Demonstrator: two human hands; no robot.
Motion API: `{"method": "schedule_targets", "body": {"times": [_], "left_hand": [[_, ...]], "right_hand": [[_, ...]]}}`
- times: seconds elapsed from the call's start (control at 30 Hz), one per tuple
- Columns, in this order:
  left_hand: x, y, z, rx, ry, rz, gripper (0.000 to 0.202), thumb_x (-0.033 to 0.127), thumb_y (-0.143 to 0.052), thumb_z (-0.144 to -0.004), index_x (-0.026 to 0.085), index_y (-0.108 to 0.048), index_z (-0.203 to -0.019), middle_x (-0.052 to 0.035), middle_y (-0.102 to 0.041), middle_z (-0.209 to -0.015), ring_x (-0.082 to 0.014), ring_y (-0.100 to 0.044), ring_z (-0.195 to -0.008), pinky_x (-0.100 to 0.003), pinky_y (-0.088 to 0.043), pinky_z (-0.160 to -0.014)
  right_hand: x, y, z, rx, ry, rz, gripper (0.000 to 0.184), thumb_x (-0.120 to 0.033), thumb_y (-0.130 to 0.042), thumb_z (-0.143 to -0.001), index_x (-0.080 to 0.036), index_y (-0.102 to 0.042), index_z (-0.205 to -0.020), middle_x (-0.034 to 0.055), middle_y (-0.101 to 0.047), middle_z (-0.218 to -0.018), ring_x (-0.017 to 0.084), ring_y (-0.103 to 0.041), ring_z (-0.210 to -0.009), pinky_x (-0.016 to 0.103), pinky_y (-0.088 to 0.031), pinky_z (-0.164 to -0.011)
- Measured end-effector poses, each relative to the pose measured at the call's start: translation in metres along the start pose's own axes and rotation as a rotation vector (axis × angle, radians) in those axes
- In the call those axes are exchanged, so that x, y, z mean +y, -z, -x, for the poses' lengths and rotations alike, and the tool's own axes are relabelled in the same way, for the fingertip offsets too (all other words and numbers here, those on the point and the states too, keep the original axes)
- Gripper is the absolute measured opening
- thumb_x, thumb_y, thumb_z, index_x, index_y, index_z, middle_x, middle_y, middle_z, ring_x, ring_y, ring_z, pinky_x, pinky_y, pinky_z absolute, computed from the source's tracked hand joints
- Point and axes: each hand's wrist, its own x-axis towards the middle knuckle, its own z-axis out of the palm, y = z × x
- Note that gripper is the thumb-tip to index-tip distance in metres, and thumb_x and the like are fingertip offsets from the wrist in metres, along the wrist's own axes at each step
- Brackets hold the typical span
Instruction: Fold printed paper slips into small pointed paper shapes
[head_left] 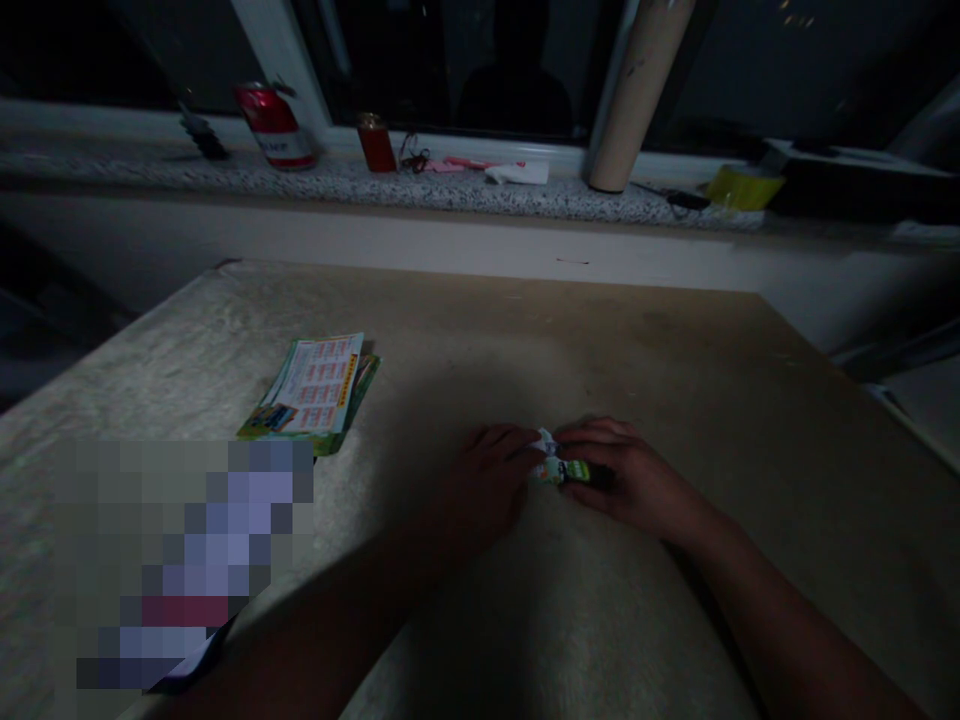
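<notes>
On my left, a long, pale violet object [232, 530] is blurred by square blocks, so I cannot tell what it is. Just beyond it lies a stack of flat, rectangular, green-edged printed sheets [319, 385], the top one carrying a white grid with red marks. More to the right is my bare left hand [487, 475], low over the matt beige table [480, 330]. Its fingers are bent and near together, and their tips touch the left part of a small, crumpled-looking, white, green and black printed piece [551, 470]. My left thumb is not clear, so I cannot tell whether this hand is clamped on it. The printed piece is between my two hands, its upper part whitish, its lower part bright green with dark patches. At its right end, my bare right hand [630, 480] is closed on it, forefinger above and thumb below; how hard they press, I cannot tell.
</notes>
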Motion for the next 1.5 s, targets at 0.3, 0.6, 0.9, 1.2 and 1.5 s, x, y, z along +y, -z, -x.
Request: {"method": "schedule_targets", "body": {"times": [0.3,0.6,0.9,1.2,1.5], "left_hand": [[-0.0005,0.0013,0.0009,-0.003,0.040,0.053,0.039,0.027,-0.064,-0.089,0.022,-0.060,-0.128,-0.0063,-0.061,-0.135,-0.0237,-0.051,-0.126,-0.044,-0.036,-0.112],[-0.0033,0.0001,-0.0012,-0.003,0.035,0.044,0.030,0.025,-0.058,-0.095,0.023,-0.062,-0.125,-0.0034,-0.063,-0.133,-0.0203,-0.053,-0.124,-0.039,-0.037,-0.110],[-0.0026,0.0017,-0.0001,0.002,0.046,0.071,0.030,0.024,-0.055,-0.096,0.023,-0.063,-0.125,-0.0038,-0.063,-0.133,-0.0198,-0.053,-0.124,-0.040,-0.037,-0.110],[-0.0047,-0.0002,-0.0013,0.007,0.080,0.098,0.027,0.023,-0.056,-0.095,0.023,-0.066,-0.120,-0.0037,-0.064,-0.133,-0.0211,-0.053,-0.125,-0.041,-0.036,-0.111],[-0.0040,-0.0044,-0.0021,0.045,0.106,0.088,0.025,0.024,-0.050,-0.099,0.024,-0.069,-0.115,-0.0023,-0.067,-0.127,-0.0199,-0.056,-0.120,-0.040,-0.038,-0.109]], "right_hand": [[0.0018,-0.0012,0.0006,-0.013,0.012,0.007,0.029,-0.030,-0.071,-0.088,-0.029,-0.070,-0.117,0.0052,-0.070,-0.124,0.026,-0.061,-0.116,0.047,-0.045,-0.100],[-0.0005,-0.0003,0.0006,-0.021,0.014,-0.005,0.029,-0.030,-0.065,-0.093,-0.034,-0.069,-0.122,0.0037,-0.070,-0.125,0.026,-0.060,-0.116,0.048,-0.045,-0.101],[0.0000,-0.0006,0.0009,-0.013,0.003,-0.025,0.031,-0.027,-0.064,-0.093,-0.034,-0.069,-0.123,0.0047,-0.070,-0.124,0.025,-0.061,-0.116,0.048,-0.045,-0.102],[0.0018,-0.0013,0.0007,-0.007,0.005,-0.035,0.029,-0.027,-0.067,-0.091,-0.032,-0.071,-0.119,0.0049,-0.070,-0.122,0.025,-0.061,-0.114,0.046,-0.045,-0.102],[0.0032,-0.0056,0.0001,0.029,-0.007,-0.023,0.020,-0.028,-0.067,-0.091,-0.029,-0.073,-0.110,0.0039,-0.071,-0.120,0.024,-0.062,-0.112,0.045,-0.046,-0.100]]}}
